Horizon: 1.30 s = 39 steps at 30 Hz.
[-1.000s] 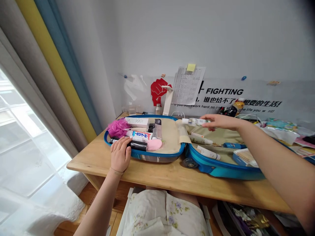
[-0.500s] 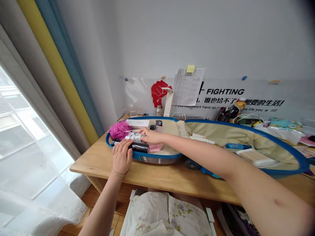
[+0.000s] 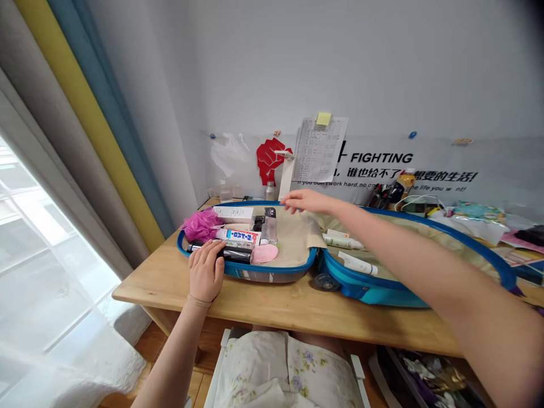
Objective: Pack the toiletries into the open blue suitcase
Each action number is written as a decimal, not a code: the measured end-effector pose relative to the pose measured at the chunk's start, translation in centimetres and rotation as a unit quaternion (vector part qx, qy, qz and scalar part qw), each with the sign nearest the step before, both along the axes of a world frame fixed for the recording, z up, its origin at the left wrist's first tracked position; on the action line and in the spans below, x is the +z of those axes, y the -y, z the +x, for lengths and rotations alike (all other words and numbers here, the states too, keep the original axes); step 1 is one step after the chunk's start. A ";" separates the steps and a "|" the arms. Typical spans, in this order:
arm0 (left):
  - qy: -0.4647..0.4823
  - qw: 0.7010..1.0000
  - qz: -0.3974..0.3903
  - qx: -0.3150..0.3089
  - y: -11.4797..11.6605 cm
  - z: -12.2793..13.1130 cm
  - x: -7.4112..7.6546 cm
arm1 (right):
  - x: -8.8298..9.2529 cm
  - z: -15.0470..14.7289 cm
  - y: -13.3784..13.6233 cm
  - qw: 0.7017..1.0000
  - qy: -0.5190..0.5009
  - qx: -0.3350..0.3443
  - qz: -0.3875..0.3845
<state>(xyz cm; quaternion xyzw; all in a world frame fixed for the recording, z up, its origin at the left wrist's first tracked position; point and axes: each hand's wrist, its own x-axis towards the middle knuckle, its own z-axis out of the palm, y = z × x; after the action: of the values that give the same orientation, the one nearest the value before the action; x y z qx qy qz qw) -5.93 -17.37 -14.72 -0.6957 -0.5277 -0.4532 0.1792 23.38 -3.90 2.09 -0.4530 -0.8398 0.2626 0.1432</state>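
An open blue suitcase (image 3: 272, 271) lies on a wooden desk (image 3: 272, 306). Its left half holds a pink bath puff (image 3: 201, 225), a white box (image 3: 235, 213), a white tube with blue and red print (image 3: 238, 235), a black bottle (image 3: 236, 254), a pink oval item (image 3: 264, 254) and a clear bottle (image 3: 269, 228). My left hand (image 3: 205, 272) rests on the suitcase's near left rim, fingers curled over the black bottle's end. My right hand (image 3: 305, 200) hovers over the far rim near the middle, fingers stretched out, holding nothing. The right half (image 3: 382, 292) holds white tubes (image 3: 357, 263).
A wall banner with a red fist and a pinned paper sheet (image 3: 319, 150) hangs behind the desk. Bottles, cables and packets (image 3: 467, 218) crowd the desk's far right. Curtains (image 3: 85, 141) and a bright window stand at the left. My lap in floral fabric (image 3: 280, 368) is under the desk's edge.
My right hand carried a small white tube from the right half to the left half, let it go among the items there, and has drawn back towards the middle, empty. My left hand stayed put.
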 end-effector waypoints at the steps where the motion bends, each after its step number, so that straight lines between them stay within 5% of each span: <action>1: 0.000 1.000 0.001 0.000 0.0 0.0 0.0 | 0.4 2.3 -0.4 0.999 0.008 -0.045 0.005; 4: -0.004 1.000 0.005 -0.003 -0.1 0.0 0.1 | -0.2 8.8 -1.2 0.984 0.127 -0.126 0.005; 8: -0.011 1.000 0.013 -0.003 -0.1 0.0 0.0 | -4.2 14.4 -0.7 0.959 0.234 -0.153 -0.031; 12: -0.010 1.000 0.007 -0.001 -0.1 0.0 0.0 | -8.4 15.9 0.0 0.947 0.276 -0.163 -0.038; 15: -0.010 1.000 0.003 0.002 -0.2 -0.1 0.0 | -9.9 15.7 -0.2 0.947 0.280 -0.155 -0.032; 19: -0.014 1.000 0.009 0.003 -0.1 -0.1 0.0 | -9.0 15.8 -0.8 0.949 0.277 -0.146 -0.037; 25: -0.006 1.000 -0.001 0.007 -0.1 0.0 0.1 | -3.8 17.1 0.1 0.962 0.179 -0.200 -0.042; 28: -0.010 1.000 0.010 0.001 -0.2 0.0 0.1 | -1.7 14.4 1.2 0.977 0.038 -0.209 -0.005; 31: -0.014 1.000 0.019 -0.001 -0.2 0.0 0.1 | -1.3 8.2 2.0 0.992 0.022 -0.122 0.000; 35: -0.014 1.000 0.012 0.003 -0.1 0.0 0.1 | -3.3 -1.5 2.1 0.995 0.063 0.055 0.062; 39: -0.008 1.000 -0.004 0.003 -0.1 -0.1 0.0 | -6.1 -8.4 1.6 0.990 0.067 0.108 0.054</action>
<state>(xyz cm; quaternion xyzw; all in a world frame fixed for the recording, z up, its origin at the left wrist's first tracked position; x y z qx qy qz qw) -5.99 -17.28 -14.75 -0.6984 -0.5299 -0.4453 0.1820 15.02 -5.46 -3.99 -0.3681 -0.9044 0.1998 0.0815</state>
